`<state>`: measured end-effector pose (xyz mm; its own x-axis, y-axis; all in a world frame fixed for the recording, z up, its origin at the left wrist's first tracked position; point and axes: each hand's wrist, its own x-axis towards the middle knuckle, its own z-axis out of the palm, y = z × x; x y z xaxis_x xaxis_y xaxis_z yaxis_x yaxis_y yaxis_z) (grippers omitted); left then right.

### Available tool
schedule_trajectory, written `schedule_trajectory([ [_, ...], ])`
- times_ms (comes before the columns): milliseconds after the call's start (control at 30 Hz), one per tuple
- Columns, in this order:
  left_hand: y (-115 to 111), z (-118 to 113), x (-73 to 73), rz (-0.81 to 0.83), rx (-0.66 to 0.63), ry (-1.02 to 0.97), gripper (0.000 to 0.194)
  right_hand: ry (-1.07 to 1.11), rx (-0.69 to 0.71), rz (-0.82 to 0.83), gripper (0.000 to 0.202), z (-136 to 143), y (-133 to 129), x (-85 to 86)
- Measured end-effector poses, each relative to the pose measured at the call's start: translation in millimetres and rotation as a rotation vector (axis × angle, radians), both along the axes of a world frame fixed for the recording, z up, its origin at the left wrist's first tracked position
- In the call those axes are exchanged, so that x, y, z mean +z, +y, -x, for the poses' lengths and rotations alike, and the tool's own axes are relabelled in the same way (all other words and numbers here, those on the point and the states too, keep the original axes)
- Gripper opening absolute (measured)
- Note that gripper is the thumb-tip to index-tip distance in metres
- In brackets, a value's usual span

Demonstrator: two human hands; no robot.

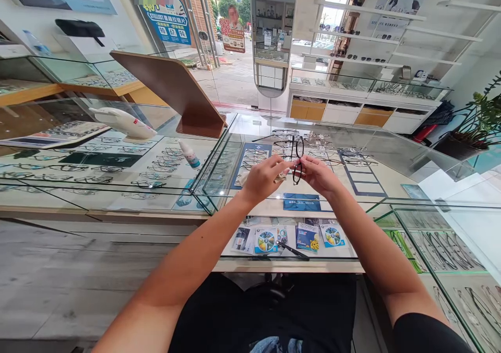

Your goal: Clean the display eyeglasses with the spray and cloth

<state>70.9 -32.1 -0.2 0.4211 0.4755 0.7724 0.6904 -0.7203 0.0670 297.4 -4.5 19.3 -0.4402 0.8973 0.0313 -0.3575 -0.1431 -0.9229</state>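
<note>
A pair of black-rimmed eyeglasses [300, 146] is held up on its side above the glass counter, one lens over the other. My right hand [319, 175] pinches it near the middle of the frame from the right. From the left, my left hand [264, 176] is closed round a pale, crumpled cloth [281, 177], only bits of which show. Its fingertips meet the eyeglasses near the bridge; whether they grip the frame too, I cannot tell. More eyeglass frames [321, 140] lie behind and below the hands.
Before me, the glass counter [250, 128] holds a blue card [301, 202]. Nearer lie leaflets [266, 240] and a black pen [293, 249]. Leftward stand a small white bottle [189, 154], a white handheld device [123, 123] and a brown tilted board [172, 89]. A potted plant [469, 123] stands right.
</note>
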Motion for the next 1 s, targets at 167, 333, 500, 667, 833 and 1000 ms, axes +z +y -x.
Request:
schedule_trajectory([
  [167,-0.8,1.9,1.5,0.016,-0.006,0.004,0.027,0.007,0.025,-0.001,0.044,0.8,-1.6,0.4],
  [333,-3.1,0.9,4.2,0.095,0.023,0.049,0.031,0.024,0.026,0.001,0.041,1.2,-3.2,1.6],
  [500,-3.3,0.0,4.2,0.117,0.037,0.051,0.031,0.037,0.015,-0.009,0.043,2.8,-3.3,1.6],
  [667,-3.5,-0.4,4.1,0.150,0.057,0.062,0.025,0.070,-0.019,-0.012,0.044,3.8,-2.9,2.4],
  [833,-3.2,0.4,4.2,0.163,0.071,0.041,0.019,0.089,-0.078,-0.024,0.045,2.3,-1.9,5.4],
  [1000,-2.5,1.5,3.4,0.179,0.073,-0.006,0.014,0.141,-0.143,0.001,0.038,-1.5,1.5,6.5],
])
